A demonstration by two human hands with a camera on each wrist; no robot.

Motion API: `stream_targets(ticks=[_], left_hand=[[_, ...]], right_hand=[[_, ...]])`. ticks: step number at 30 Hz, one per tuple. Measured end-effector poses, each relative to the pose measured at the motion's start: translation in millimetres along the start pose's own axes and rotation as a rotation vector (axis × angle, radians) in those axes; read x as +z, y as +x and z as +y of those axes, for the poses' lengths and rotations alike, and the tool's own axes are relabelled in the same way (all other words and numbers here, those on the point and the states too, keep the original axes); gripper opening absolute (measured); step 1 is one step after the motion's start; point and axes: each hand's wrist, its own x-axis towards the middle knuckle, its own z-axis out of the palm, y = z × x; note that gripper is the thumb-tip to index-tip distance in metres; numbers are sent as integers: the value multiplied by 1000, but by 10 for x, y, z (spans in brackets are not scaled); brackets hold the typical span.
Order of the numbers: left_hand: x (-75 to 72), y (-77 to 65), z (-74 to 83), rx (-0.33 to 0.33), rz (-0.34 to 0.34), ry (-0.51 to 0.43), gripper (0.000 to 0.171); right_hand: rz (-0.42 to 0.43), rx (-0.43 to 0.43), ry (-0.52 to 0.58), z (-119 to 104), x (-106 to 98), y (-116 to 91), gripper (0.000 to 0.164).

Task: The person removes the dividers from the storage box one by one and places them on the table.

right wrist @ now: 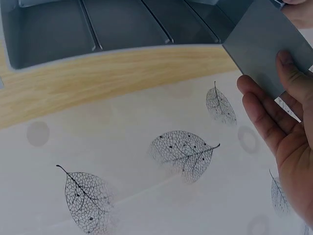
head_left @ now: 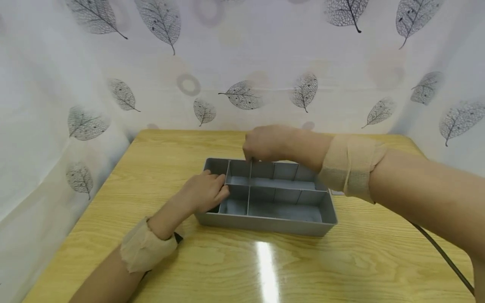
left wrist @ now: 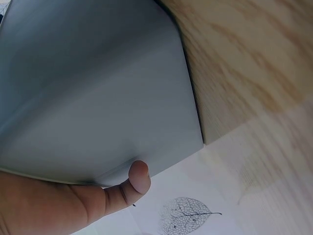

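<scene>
Nearest us, our left hand (head_left: 204,193) bends its fingers over the left end of the grey divided box (head_left: 261,224) on the table (head_left: 212,261). Farther off, at the box's far side, our right hand (head_left: 269,142) pinches a thin grey panel (right wrist: 259,46) narrowly between thumb and fingers.

Nope, nothing readable in any of three views: no text, labels, brands, numbers or signs.
</scene>
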Motion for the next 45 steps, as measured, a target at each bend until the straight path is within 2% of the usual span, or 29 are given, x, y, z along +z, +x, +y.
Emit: stream_targets(ticks=[3,9,12,15,20,25,29,34,37,40,45], left_hand=[[-14,-4,4,-9,-3,-3,32],[-10,2,30,-2,-17,-15,33],[1,6,45,5,-14,-18,33],[2,5,57,-1,-15,-20,32],[-16,1,63,-22,-23,-23,32],[-23,12,56,-27,-16,-21,32],[-15,29,58,-16,-10,-17,32],[17,41,57,-6,-4,-17,31],[28,21,50,-15,-13,-17,31],[25,-3,35,-21,-11,-19,31],[6,-11,23,-23,0,-23,31]], right_hand=[[27,-4,59,26,-87,-104,13],[197,-13,280,115,-101,-424,13],[254,37,392,198,-41,-637,13],[263,110,459,288,60,-853,6],[282,247,464,395,285,-1160,29],[374,382,512,421,505,-1381,27],[442,523,690,384,707,-1527,22],[539,661,969,246,1035,-1724,31],[553,733,1098,134,1250,-1835,38],[550,800,1165,70,1433,-1934,42],[458,891,1245,-1,1711,-2115,50]])
